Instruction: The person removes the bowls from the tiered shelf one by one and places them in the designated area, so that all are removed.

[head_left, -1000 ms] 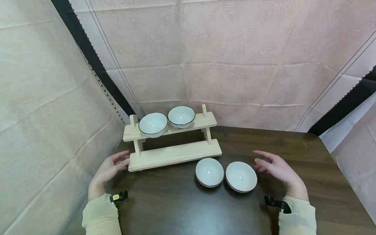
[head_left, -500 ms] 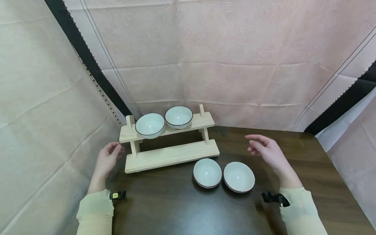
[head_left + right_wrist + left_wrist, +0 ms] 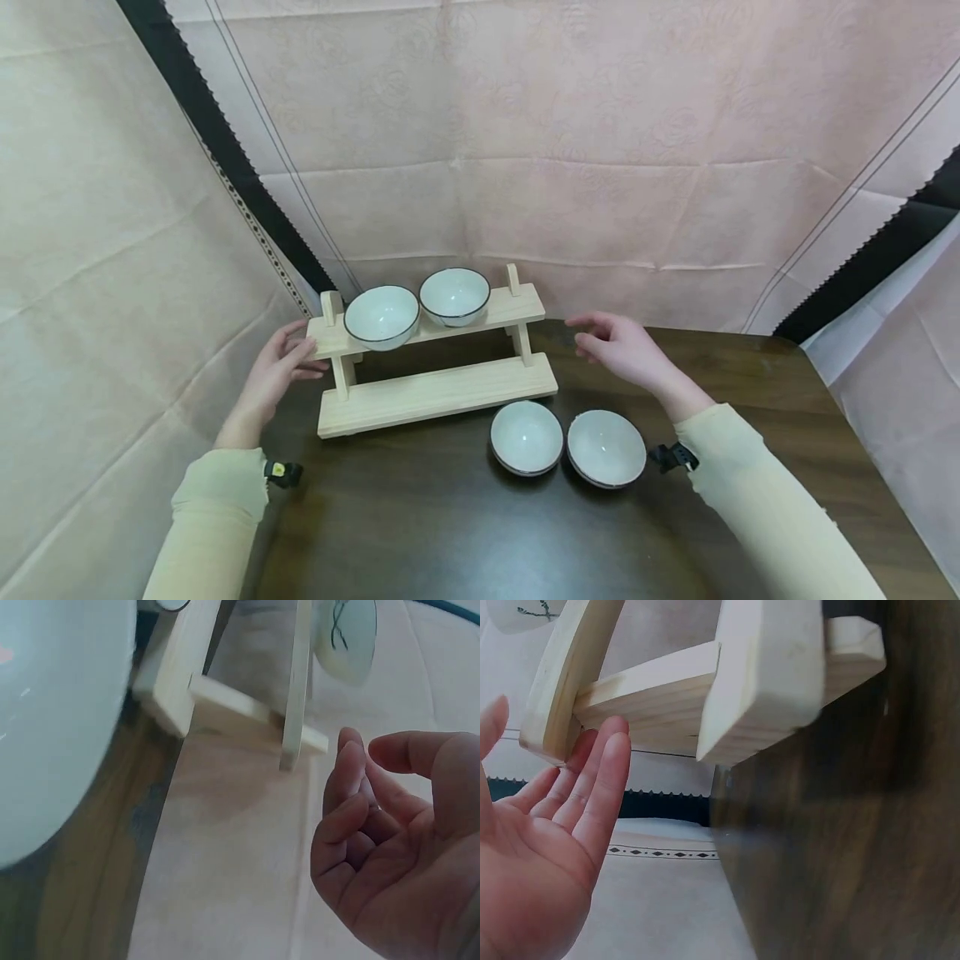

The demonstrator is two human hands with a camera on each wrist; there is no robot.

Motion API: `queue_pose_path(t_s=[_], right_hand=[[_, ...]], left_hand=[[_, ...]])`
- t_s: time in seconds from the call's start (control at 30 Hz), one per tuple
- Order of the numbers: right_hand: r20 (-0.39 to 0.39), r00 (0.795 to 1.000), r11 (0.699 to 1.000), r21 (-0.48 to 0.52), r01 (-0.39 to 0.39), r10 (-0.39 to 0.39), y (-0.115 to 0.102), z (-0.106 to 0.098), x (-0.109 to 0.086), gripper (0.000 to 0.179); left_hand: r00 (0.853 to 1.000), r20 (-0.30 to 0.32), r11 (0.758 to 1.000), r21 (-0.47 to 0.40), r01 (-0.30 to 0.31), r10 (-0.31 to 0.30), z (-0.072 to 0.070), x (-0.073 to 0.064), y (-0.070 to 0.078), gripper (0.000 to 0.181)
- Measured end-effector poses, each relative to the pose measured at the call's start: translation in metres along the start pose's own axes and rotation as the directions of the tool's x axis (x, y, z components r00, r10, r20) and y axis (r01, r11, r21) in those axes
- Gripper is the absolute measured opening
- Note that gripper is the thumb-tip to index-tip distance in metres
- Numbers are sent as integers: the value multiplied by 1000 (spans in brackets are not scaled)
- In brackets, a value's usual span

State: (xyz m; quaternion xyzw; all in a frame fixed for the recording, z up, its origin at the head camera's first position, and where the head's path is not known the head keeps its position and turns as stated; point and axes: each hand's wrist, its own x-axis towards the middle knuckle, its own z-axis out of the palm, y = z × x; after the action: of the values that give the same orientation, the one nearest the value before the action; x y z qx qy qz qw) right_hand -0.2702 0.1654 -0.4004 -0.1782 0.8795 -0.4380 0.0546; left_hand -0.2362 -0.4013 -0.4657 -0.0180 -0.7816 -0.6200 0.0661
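A two-tier wooden rack (image 3: 438,398) stands on the table. On its upper shelf sit two white dark-rimmed bowls, a left bowl (image 3: 382,317) and a right bowl (image 3: 454,296). My left hand (image 3: 272,371) is at the upper shelf's left end. In the left wrist view its fingers (image 3: 604,784) are extended close by the shelf end, thumb apart. My right hand (image 3: 622,350) hovers right of the rack, fingers loosely bent, holding nothing. In the right wrist view its thumb and fingertips point toward the rack's upper shelf (image 3: 298,690).
Two more white bowls, a left one (image 3: 527,437) and a right one (image 3: 606,448), stand on the dark wooden table (image 3: 420,517) in front of the rack's right end. Both seem to be stacks. A pale cloth backdrop (image 3: 570,167) rises behind and at the sides.
My right hand has moved left and away from me, toward the rack's right end. My left hand has risen from beside the lower shelf to the upper shelf's end. The bowls stay put.
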Motion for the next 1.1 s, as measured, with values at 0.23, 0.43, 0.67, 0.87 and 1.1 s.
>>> queue_pose_path(t_s=[0.23, 0.43, 0.67, 0.87, 1.1], right_hand=[[-15, 1000, 999, 35, 20, -19, -30, 23, 28, 36], [-34, 999, 993, 122, 6, -2, -43, 45, 48, 40], [-40, 999, 986, 163, -20, 26, -56, 60, 59, 42], [-44, 997, 983, 175, -52, 61, -69, 72, 69, 44], [-33, 995, 973, 216, -83, 93, -77, 85, 77, 55]], left_hand=[[998, 66, 998, 65, 19, -24, -4, 8, 13, 76], [992, 106, 994, -71, 79, -71, -7, 14, 12, 76], [990, 107, 995, 49, 90, -95, -9, 15, 21, 77], [985, 109, 987, 110, 120, -132, -9, 16, 23, 77], [982, 132, 984, 132, 115, -133, -10, 15, 23, 78]])
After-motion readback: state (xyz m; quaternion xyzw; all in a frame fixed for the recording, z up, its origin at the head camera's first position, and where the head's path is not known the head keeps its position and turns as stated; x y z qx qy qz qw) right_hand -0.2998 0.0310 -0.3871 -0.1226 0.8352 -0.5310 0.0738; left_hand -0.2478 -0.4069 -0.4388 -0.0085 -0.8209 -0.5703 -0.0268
